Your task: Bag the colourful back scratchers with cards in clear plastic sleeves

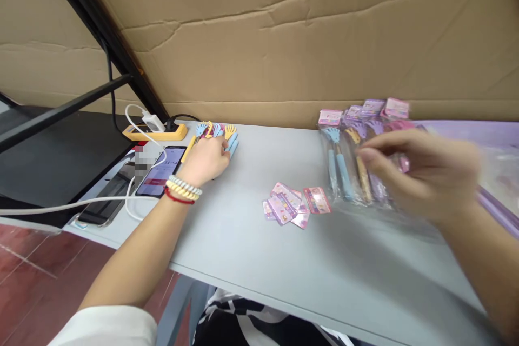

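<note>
At the back left, my left hand (208, 161) is on a small pile of loose back scratchers (230, 132) with hand-shaped heads in blue, yellow and pink. Its fingers curl down around the handles, and the fingertips are partly hidden. My right hand (421, 173) is blurred in the air above a row of bagged back scratchers (340, 173), thumb and forefinger drawn together with nothing visible between them. Each clear bag has a pink or purple header card (330, 117). Between the hands lies a loose stack of small printed cards (284, 206), with one card (317, 200) beside it.
A phone (162, 170) with a lit screen and a second, dark phone (107, 194) lie at the left among white cables. Behind them is a yellow power strip (174, 132). A purple bin (466, 132) stands at the right. Cardboard (284, 38) walls the back.
</note>
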A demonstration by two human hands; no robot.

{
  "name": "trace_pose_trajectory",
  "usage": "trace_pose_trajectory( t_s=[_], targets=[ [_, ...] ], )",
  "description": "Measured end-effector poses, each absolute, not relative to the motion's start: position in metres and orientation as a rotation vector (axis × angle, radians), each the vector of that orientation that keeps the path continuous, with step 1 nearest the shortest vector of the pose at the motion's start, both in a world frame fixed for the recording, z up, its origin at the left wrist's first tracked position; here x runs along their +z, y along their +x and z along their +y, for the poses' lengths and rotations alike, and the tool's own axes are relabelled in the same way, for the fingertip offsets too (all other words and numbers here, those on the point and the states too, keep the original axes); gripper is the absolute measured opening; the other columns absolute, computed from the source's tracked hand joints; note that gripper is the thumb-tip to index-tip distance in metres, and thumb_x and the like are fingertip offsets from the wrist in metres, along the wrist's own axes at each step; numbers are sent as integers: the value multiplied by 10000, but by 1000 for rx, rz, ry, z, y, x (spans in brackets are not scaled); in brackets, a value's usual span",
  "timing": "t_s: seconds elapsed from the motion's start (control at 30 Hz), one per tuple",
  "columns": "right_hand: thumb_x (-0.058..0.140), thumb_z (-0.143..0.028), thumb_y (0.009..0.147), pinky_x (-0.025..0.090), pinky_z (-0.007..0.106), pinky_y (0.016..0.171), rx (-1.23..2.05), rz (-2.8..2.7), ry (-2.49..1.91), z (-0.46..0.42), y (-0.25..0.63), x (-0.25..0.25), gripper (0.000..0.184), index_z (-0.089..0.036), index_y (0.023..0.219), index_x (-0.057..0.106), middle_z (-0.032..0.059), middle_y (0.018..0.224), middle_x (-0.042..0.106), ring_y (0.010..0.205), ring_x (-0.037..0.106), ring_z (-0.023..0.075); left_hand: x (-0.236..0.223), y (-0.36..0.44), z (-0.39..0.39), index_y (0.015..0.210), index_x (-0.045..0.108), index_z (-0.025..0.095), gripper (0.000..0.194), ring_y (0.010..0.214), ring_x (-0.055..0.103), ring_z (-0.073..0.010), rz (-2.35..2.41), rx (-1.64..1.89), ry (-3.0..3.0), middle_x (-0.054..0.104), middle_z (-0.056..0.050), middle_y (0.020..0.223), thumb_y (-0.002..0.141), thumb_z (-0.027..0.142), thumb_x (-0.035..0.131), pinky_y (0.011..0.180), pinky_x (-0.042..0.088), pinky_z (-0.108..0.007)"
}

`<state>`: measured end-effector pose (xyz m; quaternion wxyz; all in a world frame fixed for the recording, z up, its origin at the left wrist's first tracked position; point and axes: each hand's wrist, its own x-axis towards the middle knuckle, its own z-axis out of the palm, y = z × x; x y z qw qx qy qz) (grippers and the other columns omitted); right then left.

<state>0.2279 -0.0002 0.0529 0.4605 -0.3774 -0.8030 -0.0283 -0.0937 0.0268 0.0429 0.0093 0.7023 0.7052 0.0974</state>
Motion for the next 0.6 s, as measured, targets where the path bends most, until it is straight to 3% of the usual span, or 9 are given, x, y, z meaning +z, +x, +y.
trace_pose_trajectory(
  t_s=[0.07, 0.23, 0.47, 0.6],
  targets=[
    [611, -128, 821, 389, 216, 503, -107, -2075, -858, 4, 223, 32, 73, -182, 778, 588, 0, 640, 602, 520, 497, 77, 37, -95, 45, 943, 670, 187, 255, 904, 651, -265, 2277, 241, 2156, 708, -90, 878, 767, 191, 485, 815, 489, -352],
    [556, -125, 828, 425, 274, 557, -48, -2274, -758, 2, 213, -9, 68, -181, 806, 587, 24, 644, 602, 601, 556, 148, 28, -102, 56, 1019, 658, 164, 302, 964, 632, -287, 2495, 419, 2111, 686, -135, 996, 805, 197, 447, 845, 480, -387],
    [548, -145, 837, 460, 309, 615, 10, -2271, -791, 1, 215, -9, 71, -204, 829, 588, 27, 681, 620, 672, 585, 178, 11, -105, 46, 942, 677, 184, 293, 948, 628, -255, 2389, 401, 2170, 678, -109, 977, 847, 367, 469, 853, 477, -351],
    [555, -138, 831, 459, 307, 601, 18, -2255, -794, 2, 215, -9, 71, -203, 834, 584, 27, 690, 623, 670, 583, 177, 11, -96, 42, 999, 665, 169, 300, 932, 639, -284, 2480, 332, 2127, 671, -140, 996, 847, 305, 444, 813, 488, -380]
  ],
)
